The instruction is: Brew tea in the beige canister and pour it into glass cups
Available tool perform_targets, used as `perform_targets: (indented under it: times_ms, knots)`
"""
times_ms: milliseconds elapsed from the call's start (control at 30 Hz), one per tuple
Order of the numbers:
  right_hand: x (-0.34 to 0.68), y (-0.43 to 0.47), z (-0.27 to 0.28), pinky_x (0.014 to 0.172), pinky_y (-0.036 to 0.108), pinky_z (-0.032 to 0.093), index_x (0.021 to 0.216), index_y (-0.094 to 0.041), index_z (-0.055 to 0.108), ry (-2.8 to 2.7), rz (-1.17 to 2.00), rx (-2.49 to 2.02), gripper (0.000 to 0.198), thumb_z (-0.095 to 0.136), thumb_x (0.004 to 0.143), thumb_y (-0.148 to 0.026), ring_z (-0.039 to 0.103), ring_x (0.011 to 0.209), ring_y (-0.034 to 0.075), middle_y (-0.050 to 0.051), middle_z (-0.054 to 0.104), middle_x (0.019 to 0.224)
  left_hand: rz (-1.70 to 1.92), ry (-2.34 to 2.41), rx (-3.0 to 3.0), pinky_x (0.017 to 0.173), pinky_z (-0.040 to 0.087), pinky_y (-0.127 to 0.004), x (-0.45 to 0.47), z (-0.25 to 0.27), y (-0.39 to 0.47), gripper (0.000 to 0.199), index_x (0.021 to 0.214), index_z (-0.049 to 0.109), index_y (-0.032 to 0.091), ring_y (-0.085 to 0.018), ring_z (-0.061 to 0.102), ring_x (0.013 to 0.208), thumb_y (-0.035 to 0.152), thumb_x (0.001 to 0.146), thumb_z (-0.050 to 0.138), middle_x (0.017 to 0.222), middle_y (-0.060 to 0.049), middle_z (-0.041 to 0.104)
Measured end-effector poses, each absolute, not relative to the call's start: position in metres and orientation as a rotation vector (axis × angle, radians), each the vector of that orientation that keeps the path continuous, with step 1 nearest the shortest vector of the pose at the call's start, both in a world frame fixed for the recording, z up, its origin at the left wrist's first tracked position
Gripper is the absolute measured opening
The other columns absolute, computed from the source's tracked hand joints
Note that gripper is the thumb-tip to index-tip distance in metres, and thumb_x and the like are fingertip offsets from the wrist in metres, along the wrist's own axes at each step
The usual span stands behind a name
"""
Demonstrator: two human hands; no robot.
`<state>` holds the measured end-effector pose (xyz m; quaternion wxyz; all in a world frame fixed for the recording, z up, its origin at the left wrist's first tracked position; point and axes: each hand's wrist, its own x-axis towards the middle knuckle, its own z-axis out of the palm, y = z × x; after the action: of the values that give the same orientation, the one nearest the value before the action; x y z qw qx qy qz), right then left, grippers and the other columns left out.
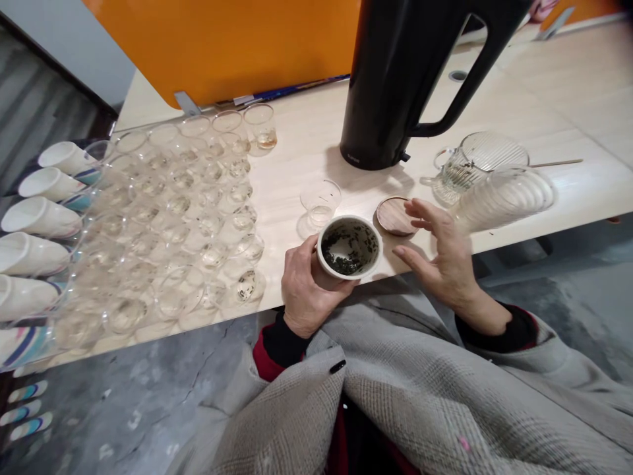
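My left hand [314, 290] is wrapped around a tea canister [325, 269] with a pale rim, tilted so its inside faces me. Dark loose tea leaves [343, 264] lie in it and cling to its wall. My right hand [442, 257] is to the right of the canister, fingers apart and holding nothing, slightly blurred. Just beyond its fingertips a round wooden lid [394, 215] rests on the table. Behind the canister stands a clear plastic cup [320, 201] with a few dark bits inside.
Many clear cups [182, 178] with leaf bits fill the table's left, beside white paper cups [42, 214]. A tall black kettle [380, 86] stands at the back. On the right are a ribbed glass pitcher [489, 155], a lying stack of clear cups [509, 198] and a thin stick [558, 162].
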<state>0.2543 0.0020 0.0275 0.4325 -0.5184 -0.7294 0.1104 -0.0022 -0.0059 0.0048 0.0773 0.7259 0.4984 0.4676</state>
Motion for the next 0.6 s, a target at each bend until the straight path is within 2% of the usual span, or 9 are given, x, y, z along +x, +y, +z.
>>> perform_targets:
  times_ms: [200,367,600]
  knots:
    - [0.256,0.025,0.010,0.122,0.061,0.044,0.165,-0.020,0.042,-2.012,0.101,-1.416,0.079,0.061,0.101,-0.061,0.051,0.147,0.039,0.020,0.052,0.160,1.360,1.559,2.096,0.089,0.061,-0.043,-0.001,0.004,-0.005,0.087,0.141,0.055,0.022,-0.028,0.069,0.104,0.046,0.070,0.097,0.119,-0.010,0.073]
    - [0.256,0.036,0.003,0.121,0.061,0.043,0.165,-0.015,0.043,-2.098,0.042,-1.513,0.081,0.052,0.103,-0.066,0.047,0.148,0.040,0.023,0.045,0.165,1.343,1.580,2.101,0.090,0.060,-0.043,-0.001,0.005,-0.005,0.087,0.141,0.054,0.023,-0.028,0.070,0.104,0.047,0.069,0.097,0.119,-0.010,0.073]
    - [0.259,0.043,0.004,0.122,0.061,0.040,0.166,-0.016,0.041,-2.097,-0.045,-1.610,0.082,0.060,0.100,-0.060,0.043,0.149,0.042,0.021,0.041,0.168,1.323,1.592,2.113,0.090,0.060,-0.044,-0.001,0.005,-0.004,0.089,0.143,0.052,0.023,-0.030,0.070,0.105,0.045,0.069,0.097,0.121,-0.010,0.073]
